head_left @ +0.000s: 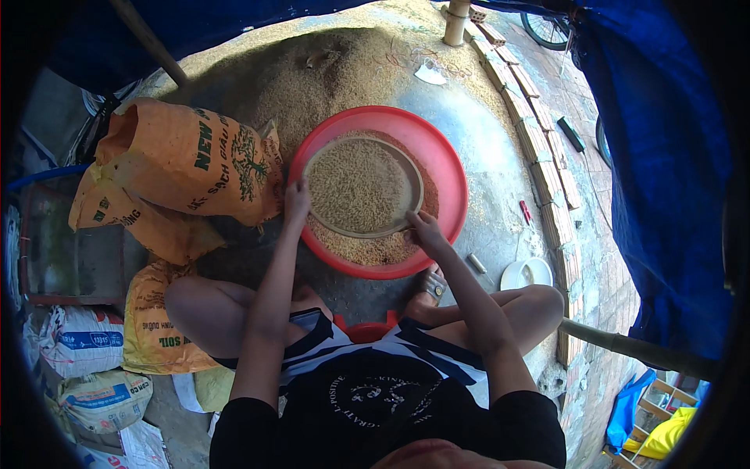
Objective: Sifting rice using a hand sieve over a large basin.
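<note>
A round sieve (361,184) full of light brown husks is held level between my two hands, over a wide red basin (451,168). My left hand (297,203) grips the sieve's left rim, with its fingers closed on it. On the lower right of the rim, my right hand (424,232) is closed too. Beneath the sieve, paler husks (367,248) lie in the near part of the basin, and finer reddish-brown material shows along its right and far sides. Much of the basin's inside is hidden by the sieve.
An orange sack (187,160) stands left of the basin, with more sacks (82,340) nearer. Beyond lies a large husk heap (312,70). At right are a white bowl (526,273), a small metal cylinder (476,263), a red-handled tool (525,211) and a brick border (539,156).
</note>
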`<state>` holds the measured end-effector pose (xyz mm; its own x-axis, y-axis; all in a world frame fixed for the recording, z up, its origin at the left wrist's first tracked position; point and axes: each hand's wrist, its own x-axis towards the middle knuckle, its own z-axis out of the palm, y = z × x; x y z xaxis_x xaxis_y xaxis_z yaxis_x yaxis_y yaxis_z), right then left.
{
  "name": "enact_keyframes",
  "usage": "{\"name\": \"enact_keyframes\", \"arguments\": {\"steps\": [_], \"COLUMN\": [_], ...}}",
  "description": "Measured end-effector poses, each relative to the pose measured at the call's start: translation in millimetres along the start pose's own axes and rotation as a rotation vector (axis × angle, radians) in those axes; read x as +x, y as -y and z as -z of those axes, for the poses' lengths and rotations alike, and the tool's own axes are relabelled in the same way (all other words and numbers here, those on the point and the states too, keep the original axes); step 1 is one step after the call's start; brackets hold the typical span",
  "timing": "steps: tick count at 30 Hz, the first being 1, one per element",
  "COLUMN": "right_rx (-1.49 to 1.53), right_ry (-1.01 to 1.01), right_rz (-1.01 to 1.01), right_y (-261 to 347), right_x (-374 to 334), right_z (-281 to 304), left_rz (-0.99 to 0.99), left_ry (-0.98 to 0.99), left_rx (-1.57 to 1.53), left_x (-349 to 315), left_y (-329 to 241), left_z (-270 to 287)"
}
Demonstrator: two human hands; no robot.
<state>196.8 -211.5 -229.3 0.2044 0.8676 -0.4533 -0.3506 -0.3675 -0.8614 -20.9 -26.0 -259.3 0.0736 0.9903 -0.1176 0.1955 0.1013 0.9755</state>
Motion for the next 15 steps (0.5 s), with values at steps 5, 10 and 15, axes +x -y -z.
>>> {"name": "enact_keyframes", "arguments": {"steps": [5, 10, 15], "right_rx": [-0.437, -0.522, -0.520], "right_ry": [-0.255, -0.263, -0.472], "right_rz": [-0.333, 0.071, 0.525], "right_y": [-21.6, -8.7, 44.6], "right_x": [6.5, 6.8, -22.9], "right_z": [17.3, 2.9, -36.8], "left_rz": [-0.162, -0.196, -0.310], "left_ry": [0.100, 0.040, -0.063], "left_rx": [0.500, 0.292, -0.139], "left_x": [-27.3, -16.1, -28.0], "left_y": [-2.9, 0.0, -78.1], "left_z": [-18.7, -7.2, 3.2]}}
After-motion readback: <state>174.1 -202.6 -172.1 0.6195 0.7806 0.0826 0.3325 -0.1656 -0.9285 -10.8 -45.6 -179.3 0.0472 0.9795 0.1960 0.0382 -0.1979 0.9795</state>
